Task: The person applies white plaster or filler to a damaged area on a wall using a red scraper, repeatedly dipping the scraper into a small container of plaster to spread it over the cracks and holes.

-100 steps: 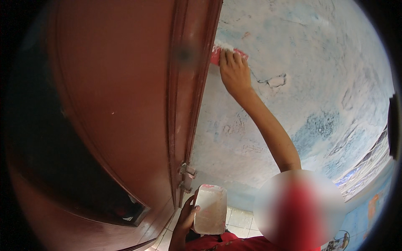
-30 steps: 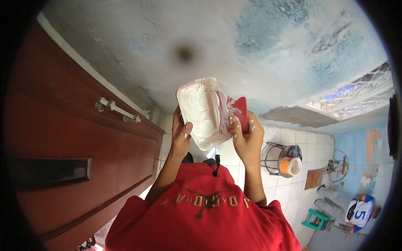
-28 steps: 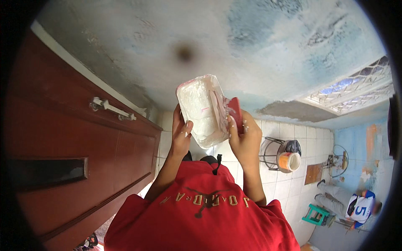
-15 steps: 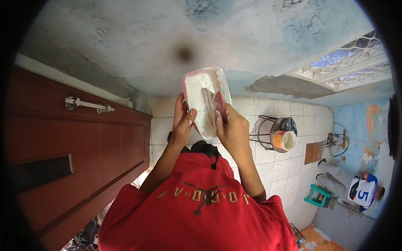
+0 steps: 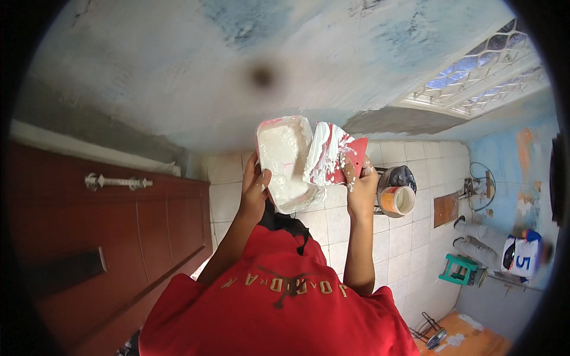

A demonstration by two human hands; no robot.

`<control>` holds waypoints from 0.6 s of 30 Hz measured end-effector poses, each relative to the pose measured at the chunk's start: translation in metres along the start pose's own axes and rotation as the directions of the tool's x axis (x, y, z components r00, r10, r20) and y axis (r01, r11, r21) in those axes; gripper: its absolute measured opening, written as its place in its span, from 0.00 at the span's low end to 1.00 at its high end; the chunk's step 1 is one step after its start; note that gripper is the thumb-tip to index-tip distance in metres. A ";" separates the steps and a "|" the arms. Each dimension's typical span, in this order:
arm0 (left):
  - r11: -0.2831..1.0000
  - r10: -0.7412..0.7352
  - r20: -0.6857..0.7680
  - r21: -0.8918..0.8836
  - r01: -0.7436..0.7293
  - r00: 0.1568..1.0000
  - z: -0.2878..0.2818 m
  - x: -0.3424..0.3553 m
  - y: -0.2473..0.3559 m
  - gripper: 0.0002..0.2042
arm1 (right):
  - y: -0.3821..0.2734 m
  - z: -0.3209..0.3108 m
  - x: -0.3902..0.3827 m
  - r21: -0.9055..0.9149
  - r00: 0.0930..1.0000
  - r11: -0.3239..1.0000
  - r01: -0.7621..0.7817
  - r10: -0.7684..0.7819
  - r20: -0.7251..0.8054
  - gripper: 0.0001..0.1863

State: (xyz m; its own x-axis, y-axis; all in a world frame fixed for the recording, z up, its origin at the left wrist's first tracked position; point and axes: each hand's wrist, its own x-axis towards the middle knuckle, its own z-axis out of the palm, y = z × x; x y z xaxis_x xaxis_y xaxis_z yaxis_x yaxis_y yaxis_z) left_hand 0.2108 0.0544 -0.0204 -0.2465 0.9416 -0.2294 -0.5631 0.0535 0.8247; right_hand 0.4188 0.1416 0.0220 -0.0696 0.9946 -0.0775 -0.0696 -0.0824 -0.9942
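Note:
My left hand (image 5: pixel 254 193) grips the left side of a shallow rectangular tub (image 5: pixel 259 148) with a pinkish rim, its thumb over the edge. White putty (image 5: pixel 285 157) coats the inside of the tub. A flat red putty spreader (image 5: pixel 357 152) is in my right hand (image 5: pixel 362 191), closed around its right end with the thumb on its face. White putty is smeared over the spreader's broad left part, which meets or overlaps the tub's right rim. Specks of putty dot the fingers of both hands.
A patchy grey-blue wall (image 5: pixel 196 65) rises ahead, with a grilled window (image 5: pixel 475 77) at right. A brown door (image 5: pixel 160 225) stands left. Right of me, a bucket (image 5: pixel 389 202) and black bag (image 5: pixel 404 177) rest on a stool. Farther right are a green stool (image 5: pixel 456 270) and another person (image 5: pixel 519 256).
My right hand has drawn the spreader from inside the tub to its right side, turning its putty-smeared face into view. The tub has shifted slightly down and left.

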 end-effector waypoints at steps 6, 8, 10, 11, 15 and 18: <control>0.998 -0.058 0.083 -0.014 0.059 0.995 0.008 0.029 0.009 0.35 | 0.027 -0.007 0.015 0.444 0.975 0.891 -0.090 0.171 -0.145 0.14; 0.996 -0.085 0.137 0.027 0.082 0.987 0.003 0.036 0.007 0.35 | 0.030 -0.013 0.018 0.511 0.954 0.852 -0.116 0.239 -0.182 0.13; 0.996 -0.088 0.227 0.034 0.083 0.970 -0.002 0.046 0.001 0.36 | 0.033 -0.019 0.025 0.533 0.946 0.844 -0.065 0.222 -0.236 0.13; 0.995 -0.102 0.236 0.011 0.102 0.966 0.000 0.051 0.002 0.36 | 0.032 -0.021 0.028 0.548 0.925 0.834 -0.073 0.262 -0.275 0.13; 0.984 -0.168 0.209 -0.020 0.176 0.963 0.026 0.056 0.013 0.37 | 0.040 -0.050 0.043 0.613 0.887 0.788 -0.052 0.318 -0.334 0.15; 0.997 -0.070 0.239 -0.004 0.073 0.968 0.035 0.069 0.003 0.37 | 0.048 -0.079 0.068 0.672 0.925 0.739 0.050 0.219 -0.310 0.15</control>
State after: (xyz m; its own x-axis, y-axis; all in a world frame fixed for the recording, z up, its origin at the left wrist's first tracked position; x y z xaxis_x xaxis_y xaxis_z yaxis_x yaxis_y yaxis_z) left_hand 0.2194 0.1313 -0.0161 -0.0109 0.9877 -0.1560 -0.5827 0.1205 0.8037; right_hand 0.4892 0.2102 -0.0373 0.2289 0.9217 -0.3130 -0.7234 -0.0541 -0.6883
